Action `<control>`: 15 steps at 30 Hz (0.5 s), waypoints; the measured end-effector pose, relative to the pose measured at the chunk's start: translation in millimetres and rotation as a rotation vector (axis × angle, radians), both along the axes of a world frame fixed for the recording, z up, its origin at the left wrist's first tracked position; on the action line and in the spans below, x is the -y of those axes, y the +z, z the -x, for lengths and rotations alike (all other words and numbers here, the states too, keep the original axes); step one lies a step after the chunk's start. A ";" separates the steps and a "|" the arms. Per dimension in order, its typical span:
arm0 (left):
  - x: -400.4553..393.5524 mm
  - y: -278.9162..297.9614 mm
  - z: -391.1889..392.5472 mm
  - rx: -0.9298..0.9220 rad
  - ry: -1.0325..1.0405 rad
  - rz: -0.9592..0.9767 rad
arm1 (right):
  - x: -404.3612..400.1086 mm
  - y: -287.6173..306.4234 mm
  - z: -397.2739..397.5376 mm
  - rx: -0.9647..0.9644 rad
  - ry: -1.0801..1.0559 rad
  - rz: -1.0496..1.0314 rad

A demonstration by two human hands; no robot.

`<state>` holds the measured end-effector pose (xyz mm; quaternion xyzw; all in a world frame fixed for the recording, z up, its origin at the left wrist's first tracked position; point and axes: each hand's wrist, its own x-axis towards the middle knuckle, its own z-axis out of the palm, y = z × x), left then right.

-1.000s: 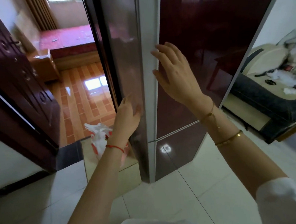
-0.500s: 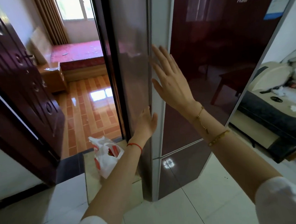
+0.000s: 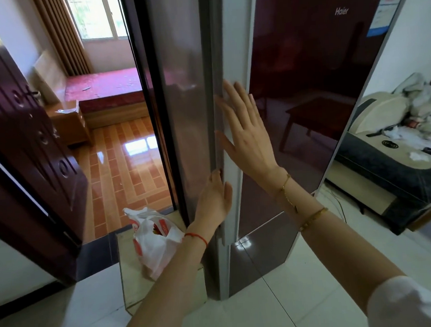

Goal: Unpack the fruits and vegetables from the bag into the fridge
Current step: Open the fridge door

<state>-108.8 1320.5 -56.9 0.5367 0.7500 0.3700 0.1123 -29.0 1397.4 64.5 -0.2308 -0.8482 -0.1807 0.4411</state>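
Observation:
A tall dark red fridge (image 3: 306,85) stands in front of me, its upper door just off the body at the left edge. My left hand (image 3: 216,201) rests against that edge low down, fingertips in the narrow gap. Above it my right hand (image 3: 245,133) lies flat with spread fingers on the white door edge. A white plastic bag (image 3: 156,241) with red print sits on a low tiled step left of the fridge, its mouth open with something red and orange inside.
A dark wooden door (image 3: 21,141) stands open at the left onto a room with an orange tiled floor (image 3: 123,169) and a red bed (image 3: 107,84). A sofa (image 3: 393,166) with clutter is at the right. White floor tiles (image 3: 283,306) lie below.
My left hand has slid right, from the fridge's side panel to the door edge. My right hand has stayed on the door edge. The view has tilted up.

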 end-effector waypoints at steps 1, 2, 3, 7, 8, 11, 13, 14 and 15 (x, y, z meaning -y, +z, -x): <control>6.7 -1.3 -5.3 -0.015 -0.016 -0.038 | 3.2 -3.4 -5.0 -0.030 -0.005 -0.005; 12.6 -1.7 -10.3 -0.036 -0.028 -0.081 | 6.4 -6.2 -10.8 -0.059 -0.009 -0.011; 17.4 -1.5 -15.3 -0.061 -0.034 -0.128 | 9.5 -8.7 -17.2 -0.088 -0.012 -0.018; 26.9 5.9 -31.6 -0.123 -0.079 -0.295 | 18.4 -13.8 -48.5 -0.152 -0.014 -0.067; 27.8 8.0 -35.0 -0.120 -0.090 -0.337 | 20.5 -14.8 -57.2 -0.155 -0.021 -0.076; 28.2 20.7 -47.3 -0.058 -0.114 -0.447 | 27.7 -17.7 -82.1 -0.173 -0.055 -0.094; 27.1 32.5 -56.5 -0.017 -0.148 -0.472 | 33.1 -20.0 -99.1 -0.185 -0.085 -0.100; 26.3 38.6 -61.2 0.006 -0.172 -0.474 | 36.0 -21.4 -107.9 -0.190 -0.104 -0.106; 24.7 43.8 -65.8 0.020 -0.197 -0.471 | 38.9 -23.0 -117.0 -0.194 -0.125 -0.116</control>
